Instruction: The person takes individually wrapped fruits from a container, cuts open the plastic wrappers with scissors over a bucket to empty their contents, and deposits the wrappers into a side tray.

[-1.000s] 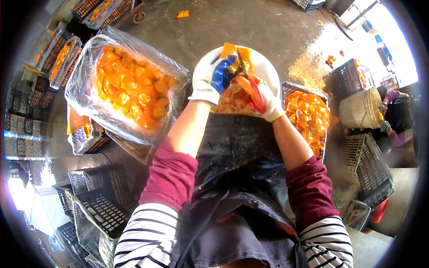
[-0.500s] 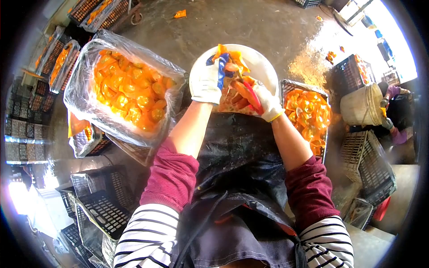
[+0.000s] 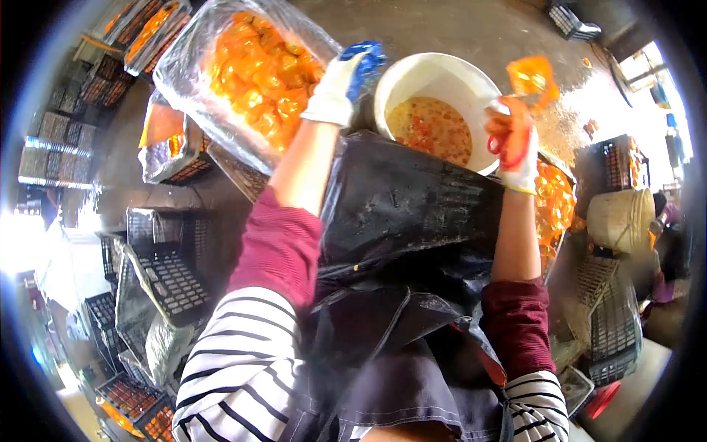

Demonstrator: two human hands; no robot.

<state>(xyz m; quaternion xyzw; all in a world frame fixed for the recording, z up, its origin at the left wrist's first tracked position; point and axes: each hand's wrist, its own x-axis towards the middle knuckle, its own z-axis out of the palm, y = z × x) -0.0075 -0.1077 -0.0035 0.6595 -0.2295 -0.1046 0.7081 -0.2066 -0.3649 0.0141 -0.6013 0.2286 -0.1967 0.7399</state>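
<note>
Gloved in white and blue, my left hand (image 3: 346, 82) is between the plastic-lined crate and the bucket, fingers curled; whether they hold anything cannot be made out. My right hand (image 3: 513, 140), in a white and orange glove, grips red-handled scissors (image 3: 495, 144) at the bucket's right rim. An orange piece (image 3: 533, 81) is just beyond its fingers, by the scissors' tips. The white bucket (image 3: 390, 77) holds murky liquid with orange bits (image 3: 431, 131). Glossy orange pieces (image 3: 261, 77) fill the lined crate (image 3: 177, 74) at the left.
A crate of orange pieces (image 3: 552, 202) stands right of the bucket. Black crates (image 3: 173, 283) are stacked at lower left, with more crates (image 3: 615, 317) at right. Another person's sleeve (image 3: 663, 289) shows beside a tilted pale bucket (image 3: 615, 219) at the far right.
My hands have parted from over the bucket, left toward the lined crate, right to the right rim with an orange piece. The bucket's contents now show, and the whole view has shifted.
</note>
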